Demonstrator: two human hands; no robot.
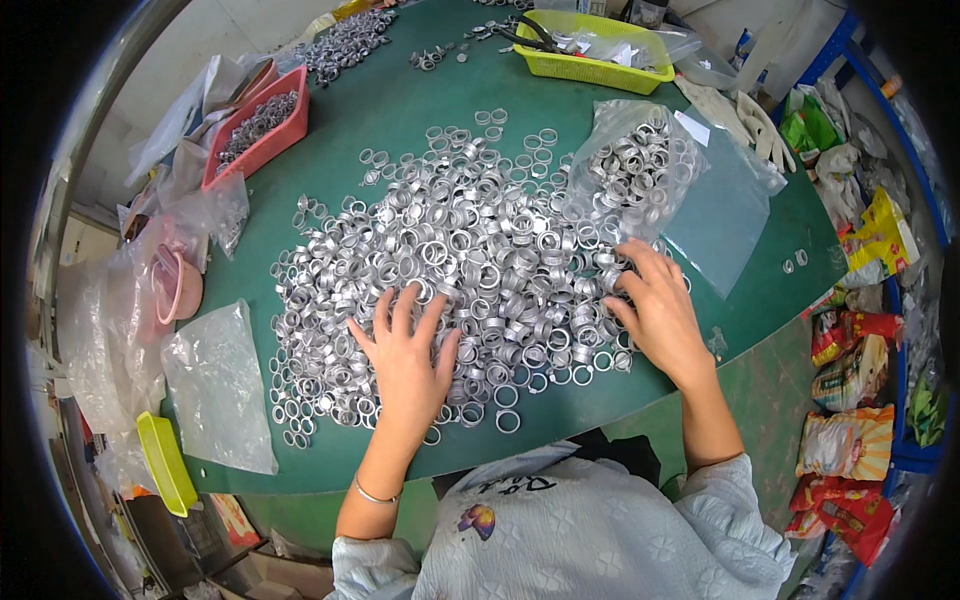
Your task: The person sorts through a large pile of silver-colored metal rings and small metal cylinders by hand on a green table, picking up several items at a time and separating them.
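On the green worktop [400,100], the rings [470,250] lie heaped directly under your fingers: left hand [405,355] flat and spread on the pile's near edge, right hand [655,310] loosely curled, released, nearer the bag [640,160].

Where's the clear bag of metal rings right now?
In the head view, the clear bag lies upper right on the green table, beyond the right hand, near the yellow-green basket.
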